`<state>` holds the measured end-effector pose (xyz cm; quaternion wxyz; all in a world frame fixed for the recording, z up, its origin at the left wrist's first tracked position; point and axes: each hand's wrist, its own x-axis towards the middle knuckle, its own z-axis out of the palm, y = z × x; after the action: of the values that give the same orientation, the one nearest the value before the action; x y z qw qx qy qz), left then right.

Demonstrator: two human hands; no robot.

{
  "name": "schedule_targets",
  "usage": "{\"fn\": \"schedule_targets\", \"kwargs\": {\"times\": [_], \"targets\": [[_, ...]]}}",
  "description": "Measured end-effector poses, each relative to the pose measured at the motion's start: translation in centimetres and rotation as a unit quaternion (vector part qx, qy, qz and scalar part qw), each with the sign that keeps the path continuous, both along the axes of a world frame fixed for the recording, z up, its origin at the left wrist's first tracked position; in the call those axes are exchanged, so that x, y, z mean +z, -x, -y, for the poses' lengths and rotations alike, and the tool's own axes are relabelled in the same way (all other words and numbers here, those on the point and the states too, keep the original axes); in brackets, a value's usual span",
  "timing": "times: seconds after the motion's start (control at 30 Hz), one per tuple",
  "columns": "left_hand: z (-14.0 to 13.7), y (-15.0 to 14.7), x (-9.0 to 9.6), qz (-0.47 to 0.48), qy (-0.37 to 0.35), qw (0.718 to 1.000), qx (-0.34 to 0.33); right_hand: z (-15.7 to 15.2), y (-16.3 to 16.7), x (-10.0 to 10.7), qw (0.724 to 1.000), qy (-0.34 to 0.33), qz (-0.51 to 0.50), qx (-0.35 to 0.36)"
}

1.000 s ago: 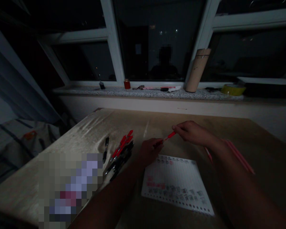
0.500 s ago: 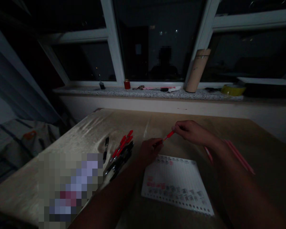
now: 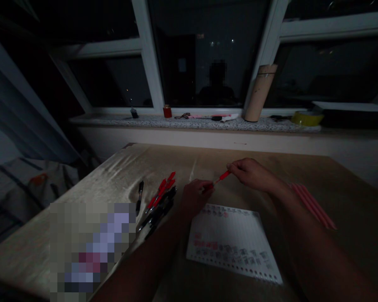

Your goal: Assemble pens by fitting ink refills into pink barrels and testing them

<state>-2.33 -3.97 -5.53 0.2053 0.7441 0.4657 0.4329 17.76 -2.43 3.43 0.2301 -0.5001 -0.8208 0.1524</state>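
One slim red pen [image 3: 224, 175], red at both visible ends with a pale, narrow stretch between, slants above the dull brown table [image 3: 302, 167]. Cannot tell whether it is a single piece or parted there.

Left hand [image 3: 195, 193]: fingers curled closed on the lower end, hiding much of it. Right hand [image 3: 250, 173]: thumb and fingertips pinched closed on the upper end.

Just on the near side of the hands, a white lined sheet [image 3: 229, 230] lies flat, holes along its near edge; black and red marks, too small to read.

Left of the left hand, several red pens [image 3: 160, 192] lie bunched against black pens [image 3: 159, 212]; one black-ended pen [image 3: 140, 197] rests slightly apart. Nearer, a purplish shape, pixelated, unidentifiable. Beyond the right forearm, long pink sticks [image 3: 313, 205] side by side.

Farther back, speckled stone windowsill [image 3: 201, 122]: small red jar [image 3: 167, 111], tall tan cylinder [image 3: 260, 94] upright, yellow roll [image 3: 307, 118] near the right end. Dark window panes above.
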Motion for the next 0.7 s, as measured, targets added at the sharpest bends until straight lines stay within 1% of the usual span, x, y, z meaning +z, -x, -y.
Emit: {"fn": "schedule_targets", "kwargs": {"times": [0.07,0.13,0.23,0.33,0.43,0.7], "targets": [[0.2,-0.1,0.1,0.023,0.03,0.999,-0.009,-0.1,-0.4,0.0,1.0,-0.005,-0.001,0.006],[0.3,-0.2,0.0,0.066,0.066,0.994,-0.052,0.0,-0.6,0.1,1.0,-0.006,-0.003,0.02],[0.1,-0.1,-0.4,0.123,0.111,0.979,-0.121,0.2,-0.6,0.3,0.999,-0.001,-0.009,0.049],[-0.2,0.1,-0.5,0.123,0.127,0.975,-0.137,0.4,-0.1,0.4,0.998,-0.002,-0.012,0.069],[-0.3,0.2,-0.3,0.111,0.111,0.98,-0.125,0.4,0.4,0.1,0.997,-0.01,-0.008,0.072],[-0.3,0.3,-0.3,0.086,0.018,0.994,-0.064,-0.1,1.1,-1.0,1.0,-0.006,-0.015,0.027]]}}
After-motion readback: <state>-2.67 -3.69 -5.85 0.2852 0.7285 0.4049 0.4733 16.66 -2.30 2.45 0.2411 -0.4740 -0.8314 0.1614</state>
